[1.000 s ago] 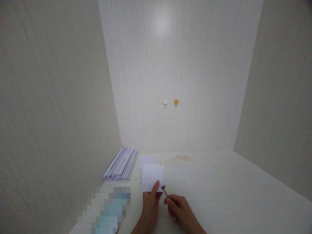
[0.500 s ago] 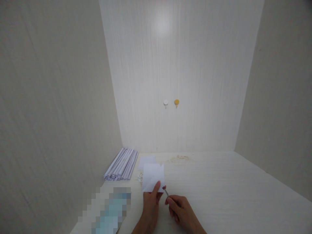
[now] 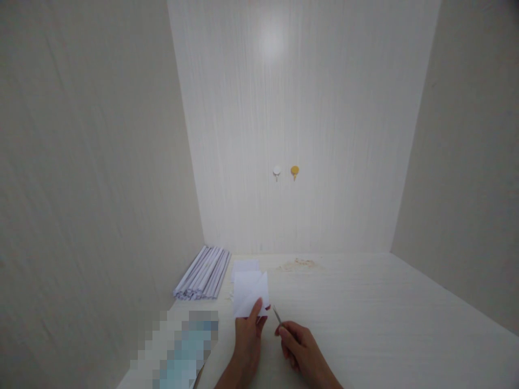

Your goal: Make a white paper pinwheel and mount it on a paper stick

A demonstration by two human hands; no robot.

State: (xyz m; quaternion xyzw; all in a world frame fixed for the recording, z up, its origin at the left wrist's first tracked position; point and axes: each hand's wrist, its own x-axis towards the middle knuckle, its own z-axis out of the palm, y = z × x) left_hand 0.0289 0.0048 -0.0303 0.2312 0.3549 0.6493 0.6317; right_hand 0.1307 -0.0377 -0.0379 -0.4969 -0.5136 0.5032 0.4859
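My left hand (image 3: 246, 341) pinches the lower edge of a small white paper square (image 3: 250, 293) and holds it up just above the tabletop. My right hand (image 3: 299, 348) is closed round a thin metal tool (image 3: 277, 314) whose tip points up and left toward the paper's lower right corner, a small gap away from it. What kind of tool it is I cannot make out. Another white paper sheet (image 3: 244, 265) lies flat on the table right behind the held one.
A bundle of rolled white paper sticks (image 3: 203, 280) lies at the back left by the wall. Two small hooks, one white (image 3: 276, 172) and one yellow (image 3: 294, 171), are stuck on the back wall. A blurred blue-white patch (image 3: 180, 348) sits left of my hands. Walls close in on three sides.
The tool's tip has drawn away from the paper's lower corner, and a small reddish bit seen there earlier no longer shows. The paper has shifted slightly left.
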